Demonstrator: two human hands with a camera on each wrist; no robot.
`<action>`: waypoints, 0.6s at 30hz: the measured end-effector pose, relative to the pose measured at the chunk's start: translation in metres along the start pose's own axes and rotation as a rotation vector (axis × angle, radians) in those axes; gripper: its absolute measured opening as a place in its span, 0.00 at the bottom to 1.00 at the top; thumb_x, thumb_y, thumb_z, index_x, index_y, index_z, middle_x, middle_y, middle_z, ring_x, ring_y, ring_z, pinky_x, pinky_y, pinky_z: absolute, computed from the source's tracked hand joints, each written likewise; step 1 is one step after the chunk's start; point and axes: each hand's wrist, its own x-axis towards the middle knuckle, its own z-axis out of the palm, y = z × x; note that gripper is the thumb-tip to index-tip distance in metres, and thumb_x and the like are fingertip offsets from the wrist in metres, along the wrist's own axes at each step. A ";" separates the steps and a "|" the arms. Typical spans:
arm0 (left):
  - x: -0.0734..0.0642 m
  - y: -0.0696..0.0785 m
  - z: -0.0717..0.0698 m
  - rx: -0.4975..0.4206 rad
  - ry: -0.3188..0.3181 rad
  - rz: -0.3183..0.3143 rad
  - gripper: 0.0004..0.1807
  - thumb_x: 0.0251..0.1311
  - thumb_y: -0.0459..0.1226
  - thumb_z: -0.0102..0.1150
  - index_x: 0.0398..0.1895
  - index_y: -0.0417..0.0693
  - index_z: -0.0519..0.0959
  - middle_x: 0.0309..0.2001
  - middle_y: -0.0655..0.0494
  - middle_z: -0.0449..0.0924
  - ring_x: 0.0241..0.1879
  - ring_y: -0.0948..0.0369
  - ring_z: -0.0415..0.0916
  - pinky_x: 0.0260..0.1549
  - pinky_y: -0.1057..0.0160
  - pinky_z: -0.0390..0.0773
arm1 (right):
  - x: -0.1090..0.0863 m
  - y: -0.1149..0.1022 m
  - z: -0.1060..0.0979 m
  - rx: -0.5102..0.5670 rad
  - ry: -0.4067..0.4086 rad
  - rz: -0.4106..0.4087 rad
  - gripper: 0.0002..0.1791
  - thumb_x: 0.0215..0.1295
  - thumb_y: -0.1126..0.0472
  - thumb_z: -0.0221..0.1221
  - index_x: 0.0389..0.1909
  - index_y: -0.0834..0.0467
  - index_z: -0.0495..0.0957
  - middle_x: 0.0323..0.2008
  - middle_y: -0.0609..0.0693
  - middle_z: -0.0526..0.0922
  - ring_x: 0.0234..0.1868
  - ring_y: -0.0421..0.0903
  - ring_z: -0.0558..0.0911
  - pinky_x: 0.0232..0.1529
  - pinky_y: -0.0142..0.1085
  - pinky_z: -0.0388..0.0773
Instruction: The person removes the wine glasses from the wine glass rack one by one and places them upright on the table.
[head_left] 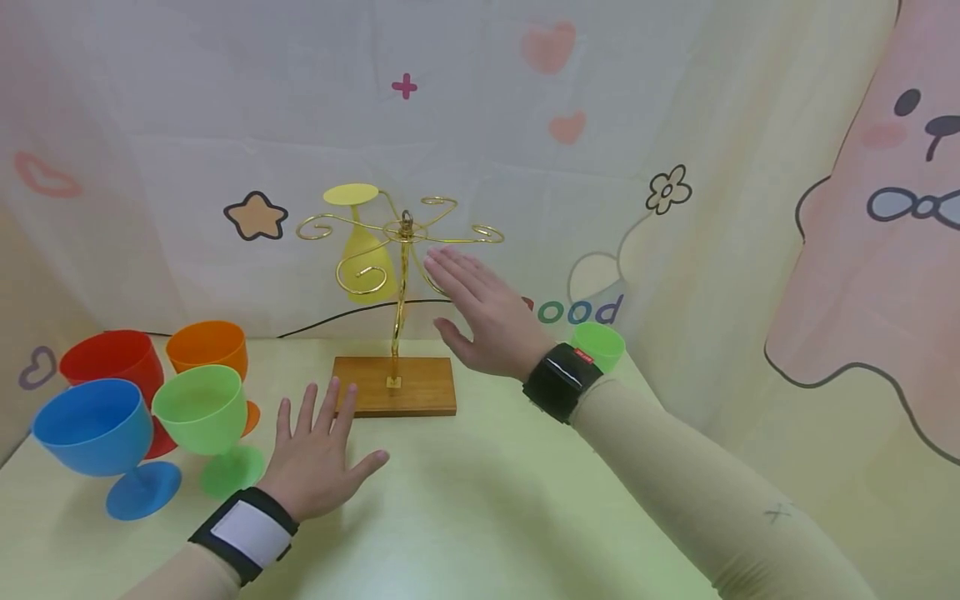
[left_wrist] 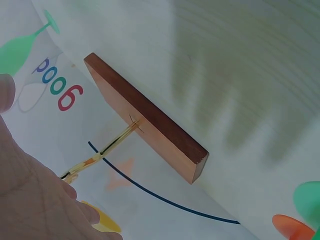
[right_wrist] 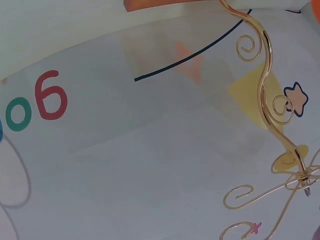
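Note:
A gold wire stand [head_left: 400, 300] with curled arms rises from a wooden base [head_left: 427, 387]. From one of its arms a yellow goblet [head_left: 371, 267] hangs upside down. My right hand [head_left: 491, 312] is raised just right of the stand's post, fingers straight and holding nothing; it overlaps one wire arm in the head view. Lower and to the left, my left hand [head_left: 315, 462] is spread over the table, its fingertips overlapping the base's front left corner. The left palm [left_wrist: 30, 200] is empty in the left wrist view. Curled wire arms [right_wrist: 240, 195] fill the right wrist view's lower right.
To the left of my left hand stand a blue goblet [head_left: 97, 425], a light green goblet [head_left: 202, 408], a red goblet [head_left: 116, 358] and an orange goblet [head_left: 210, 346]. Another green goblet [head_left: 600, 342] is partly hidden behind my right wrist. A printed curtain [head_left: 465, 108] hangs behind the table.

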 end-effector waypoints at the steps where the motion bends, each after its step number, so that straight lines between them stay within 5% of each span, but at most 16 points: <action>1: 0.000 0.000 0.001 0.000 0.000 0.000 0.55 0.57 0.68 0.45 0.75 0.40 0.44 0.75 0.36 0.38 0.70 0.38 0.30 0.65 0.28 0.28 | 0.001 0.000 0.000 0.002 -0.006 -0.001 0.36 0.61 0.60 0.57 0.68 0.69 0.59 0.70 0.61 0.62 0.71 0.51 0.53 0.74 0.47 0.52; 10: 0.002 -0.002 0.003 0.010 -0.001 0.009 0.55 0.57 0.70 0.42 0.76 0.41 0.44 0.75 0.37 0.38 0.70 0.38 0.29 0.65 0.29 0.29 | 0.000 -0.002 -0.001 0.027 -0.062 0.042 0.33 0.64 0.71 0.51 0.70 0.66 0.56 0.70 0.60 0.63 0.71 0.47 0.53 0.72 0.44 0.56; 18: 0.008 0.000 -0.002 0.007 0.007 0.043 0.56 0.57 0.71 0.39 0.76 0.41 0.42 0.76 0.38 0.34 0.71 0.43 0.19 0.67 0.33 0.26 | 0.002 -0.006 0.000 0.094 -0.061 0.118 0.32 0.64 0.76 0.50 0.70 0.64 0.60 0.68 0.60 0.67 0.71 0.44 0.55 0.70 0.45 0.61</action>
